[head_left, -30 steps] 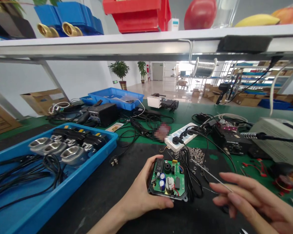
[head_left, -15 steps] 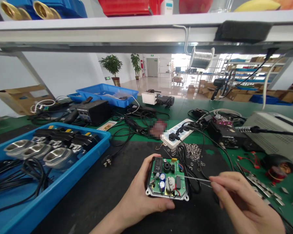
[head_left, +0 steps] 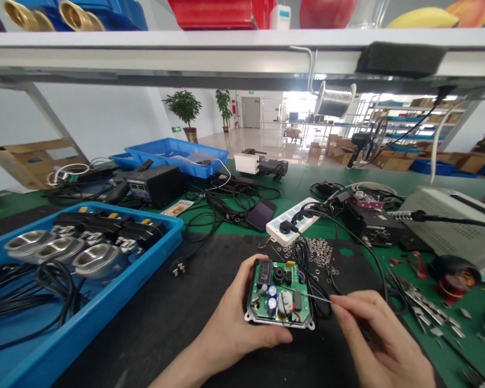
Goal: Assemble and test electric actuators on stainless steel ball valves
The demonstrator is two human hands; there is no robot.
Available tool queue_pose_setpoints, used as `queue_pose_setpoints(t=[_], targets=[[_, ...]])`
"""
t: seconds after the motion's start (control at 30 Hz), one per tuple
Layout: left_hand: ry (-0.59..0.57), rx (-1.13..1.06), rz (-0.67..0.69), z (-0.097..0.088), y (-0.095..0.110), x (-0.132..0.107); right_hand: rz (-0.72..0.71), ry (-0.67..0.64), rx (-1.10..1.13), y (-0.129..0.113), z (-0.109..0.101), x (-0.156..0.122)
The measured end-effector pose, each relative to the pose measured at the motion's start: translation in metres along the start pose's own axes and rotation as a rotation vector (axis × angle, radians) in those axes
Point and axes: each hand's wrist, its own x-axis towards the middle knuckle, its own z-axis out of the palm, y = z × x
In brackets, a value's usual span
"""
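Observation:
My left hand [head_left: 234, 318] is wrapped round the left side and near edge of an open housing with a green circuit board [head_left: 281, 275] inside, tilted toward me. The board carries blue capacitors, a black relay-like block, a round black part and red wires. Between the thumb and fingers of my right hand [head_left: 372, 328] is a thin silvery rod [head_left: 317, 297]. It points left across the board, its tip near the middle, among the components; whether it touches them I cannot tell. Behind the housing a black cable [head_left: 303, 256] lies looped.
At left stands a blue tray [head_left: 178, 226] with metal-ended units and cables. A white power strip [head_left: 285, 229] and scattered small nuts [head_left: 319, 253] lie beyond the housing. At right are a soldering station [head_left: 375, 226] and loose metal parts [head_left: 424, 307]. A solder spool [head_left: 335, 99] hangs overhead.
My right hand has moved left, carrying the rod's tip further across the board. The housing in my left hand has shifted slightly right.

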Motion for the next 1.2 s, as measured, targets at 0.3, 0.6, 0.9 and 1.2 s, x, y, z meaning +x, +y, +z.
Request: queue_pose_setpoints(t=[0.3,0.6,0.9,1.2], targets=[[0.010,0.010,-0.004,0.001,0.000,0.000,0.003,0.017,-0.039,0.000,0.003,-0.005],[-0.013,0.006,-0.018,0.002,0.005,0.001,-0.033,0.031,-0.057,-0.002,0.004,-0.003],[0.005,0.002,-0.025,0.004,0.007,0.001,-0.156,0.138,-0.040,-0.010,0.008,0.006],[-0.010,-0.039,-0.041,0.003,0.007,0.000,-0.235,0.137,-0.097,-0.006,0.006,0.008]])
